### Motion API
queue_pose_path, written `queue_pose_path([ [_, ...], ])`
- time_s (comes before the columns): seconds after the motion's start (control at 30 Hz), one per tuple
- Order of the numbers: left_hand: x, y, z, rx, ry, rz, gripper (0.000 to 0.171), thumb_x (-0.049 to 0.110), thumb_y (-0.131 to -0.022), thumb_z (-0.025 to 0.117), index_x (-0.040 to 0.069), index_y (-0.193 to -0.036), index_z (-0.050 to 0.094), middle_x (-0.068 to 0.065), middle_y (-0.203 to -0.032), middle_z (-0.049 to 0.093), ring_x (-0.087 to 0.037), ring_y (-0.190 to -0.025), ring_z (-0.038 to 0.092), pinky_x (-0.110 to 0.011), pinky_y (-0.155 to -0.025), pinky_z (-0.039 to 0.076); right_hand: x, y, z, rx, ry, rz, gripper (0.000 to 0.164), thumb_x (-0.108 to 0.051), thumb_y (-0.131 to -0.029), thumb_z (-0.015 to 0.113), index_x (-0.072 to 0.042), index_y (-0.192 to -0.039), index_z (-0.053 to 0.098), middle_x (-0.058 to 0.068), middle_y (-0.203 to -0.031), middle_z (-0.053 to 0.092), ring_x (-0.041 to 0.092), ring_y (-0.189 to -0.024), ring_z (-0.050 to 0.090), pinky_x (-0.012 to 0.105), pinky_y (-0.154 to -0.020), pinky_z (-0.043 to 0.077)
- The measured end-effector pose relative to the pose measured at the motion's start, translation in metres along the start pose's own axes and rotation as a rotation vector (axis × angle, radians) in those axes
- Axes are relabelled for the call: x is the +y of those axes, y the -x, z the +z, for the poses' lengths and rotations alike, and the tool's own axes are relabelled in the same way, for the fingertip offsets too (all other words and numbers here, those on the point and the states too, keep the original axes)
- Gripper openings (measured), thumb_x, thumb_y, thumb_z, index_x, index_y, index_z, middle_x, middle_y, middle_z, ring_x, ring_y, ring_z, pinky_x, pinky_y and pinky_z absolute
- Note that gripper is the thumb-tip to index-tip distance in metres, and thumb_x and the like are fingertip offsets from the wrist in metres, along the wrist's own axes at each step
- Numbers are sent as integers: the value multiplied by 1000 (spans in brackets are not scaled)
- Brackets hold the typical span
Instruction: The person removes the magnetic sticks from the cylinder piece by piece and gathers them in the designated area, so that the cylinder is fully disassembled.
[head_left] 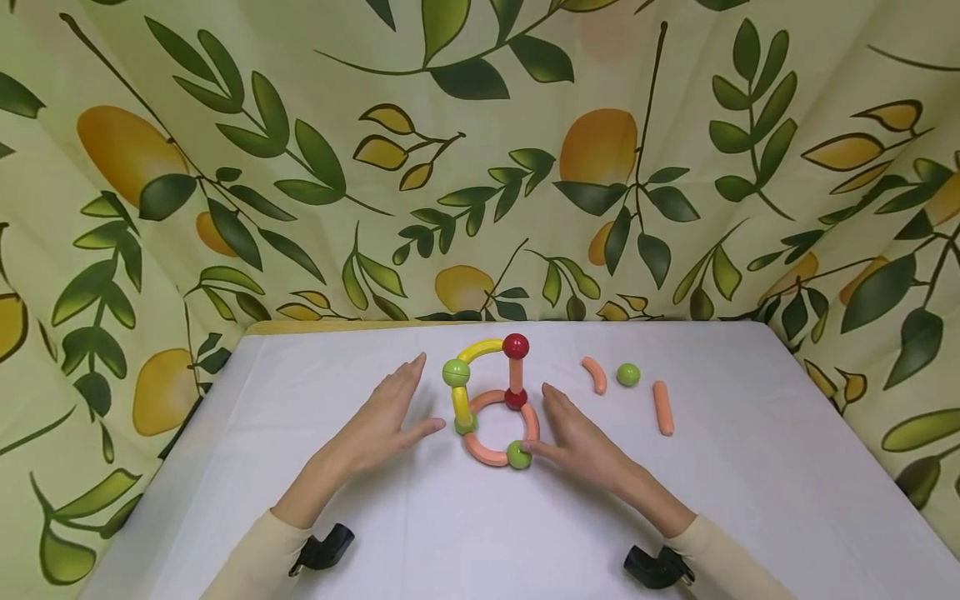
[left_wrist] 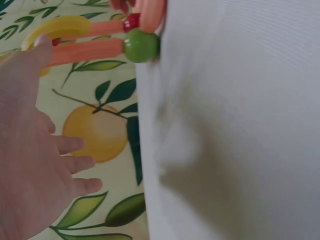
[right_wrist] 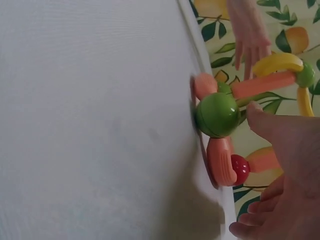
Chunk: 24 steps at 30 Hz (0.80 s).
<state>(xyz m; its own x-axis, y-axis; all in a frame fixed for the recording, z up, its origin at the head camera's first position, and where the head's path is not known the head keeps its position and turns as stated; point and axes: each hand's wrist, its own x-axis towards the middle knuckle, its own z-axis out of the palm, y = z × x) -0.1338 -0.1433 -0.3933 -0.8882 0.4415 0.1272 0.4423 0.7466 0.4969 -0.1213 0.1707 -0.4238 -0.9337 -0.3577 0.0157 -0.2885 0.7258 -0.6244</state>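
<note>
Between my two hands a toy frame of rods and balls (head_left: 489, 457) stands on the table. Its base is a ring of curved pink rods joined by green and red balls. A straight pink rod (head_left: 516, 375) rises to a red ball (head_left: 515, 346), and a curved yellow rod (head_left: 480, 347) links that to an upper green ball (head_left: 455, 372). My left hand (head_left: 378, 425), fingers extended, is left of the frame, apart from it. On the right, my right hand (head_left: 588, 442) has its thumb by the front green ball (right_wrist: 218, 115); the right wrist view shows a small gap. Neither hand holds anything.
Right of the frame lie a curved pink rod (head_left: 595, 376), a loose green ball (head_left: 628, 374) and a straight pink rod (head_left: 663, 407). A white cloth covers the table (head_left: 450, 533). Behind it hangs a leaf-and-fruit patterned curtain (head_left: 480, 208).
</note>
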Motion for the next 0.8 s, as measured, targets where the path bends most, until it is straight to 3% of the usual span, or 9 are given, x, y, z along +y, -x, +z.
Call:
queue_pose_path([
  [0.2, -2, -7, 20, -33, -80, 36, 83, 50, -93, 60, 1, -153, 28, -18, -156, 31, -41, -144, 25, -60, -115, 15, 1, 1, 7, -57, 12, 7, 109, -59, -80, 72, 3, -153, 20, 22, -159, 22, 37, -146, 23, 51, -113, 30],
  [0.37, 1, -10, 33, -108, -92, 43, 79, 48, -95, 59, -1, -150, 33, -18, -155, 33, -42, -144, 25, -62, -114, 16, -2, 3, 12, -76, -4, -17, 112, -53, -76, 79, 2, -154, 20, 19, -159, 23, 32, -146, 25, 48, -113, 30],
  [0.57, 4, -12, 41, -152, -105, 68, 70, 45, -96, 58, 0, -147, 41, -20, -153, 37, -44, -143, 25, -61, -115, 15, -5, 1, 14, -59, 22, -67, 112, -52, -73, 82, -4, -155, 22, 13, -158, 27, 26, -145, 29, 42, -111, 34],
  [0.8, 8, -12, 44, -177, -96, 68, 62, 41, -97, 59, -1, -142, 49, -21, -149, 41, -45, -141, 28, -62, -114, 17, -6, 0, 12, -66, 16, -56, 111, -51, -73, 82, -4, -155, 25, 11, -157, 31, 26, -142, 34, 43, -110, 36],
])
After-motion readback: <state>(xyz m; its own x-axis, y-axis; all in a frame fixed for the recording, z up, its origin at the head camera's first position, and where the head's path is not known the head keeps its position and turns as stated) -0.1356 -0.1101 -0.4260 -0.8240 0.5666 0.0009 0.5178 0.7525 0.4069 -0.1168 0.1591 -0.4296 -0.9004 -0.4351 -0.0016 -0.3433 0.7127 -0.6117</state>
